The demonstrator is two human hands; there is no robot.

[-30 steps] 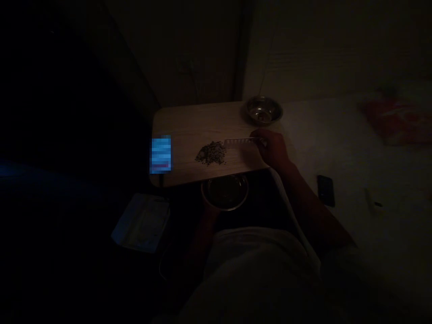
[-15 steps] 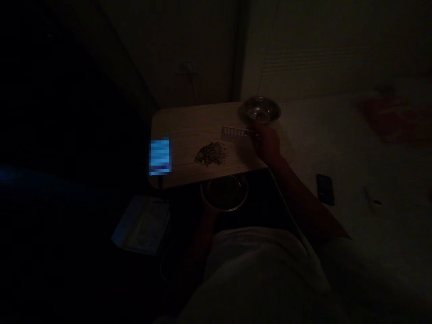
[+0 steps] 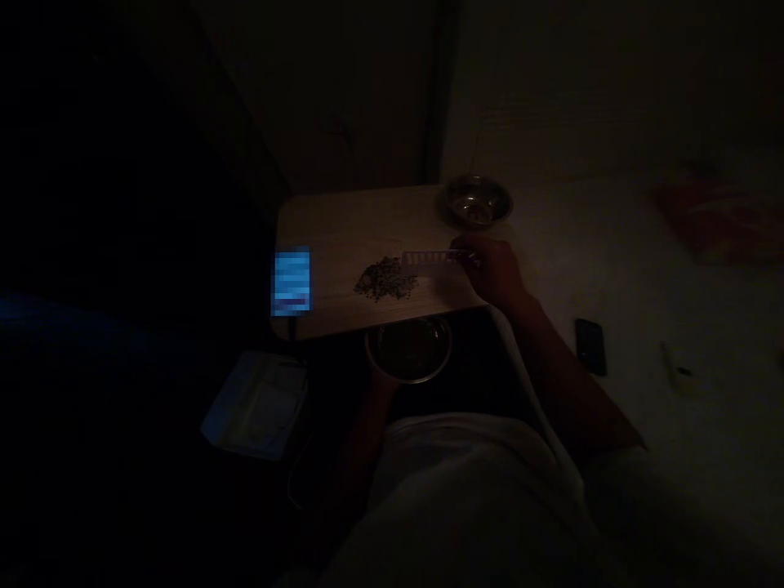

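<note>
In dim light, a heap of small dark grains or seeds [image 3: 385, 280] lies on a pale wooden tabletop [image 3: 343, 220]. My right hand [image 3: 490, 265] is closed around the end of a flat, pale tool with a row of slots [image 3: 427, 260]. That tool reaches left over the heap's right edge; whether it touches the grains I cannot tell. Below the table's near edge, my left hand [image 3: 385, 385] grips a round metal bowl [image 3: 409, 380] at its lower left rim. Most of its fingers are hidden under the bowl, whose inside is dark.
A second metal bowl [image 3: 478, 200] stands at the table's back right corner. At the left edge glows a blurred screen [image 3: 291, 281]. A pale box or packet [image 3: 257, 407] sits lower left. To the right, a phone [image 3: 590, 346] and a small white object [image 3: 679, 371] lie on a pale surface.
My right hand has come nearer to me with the slotted tool, which is now at the heap's right edge. My left hand and its bowl have hardly moved. The picture is darker.
</note>
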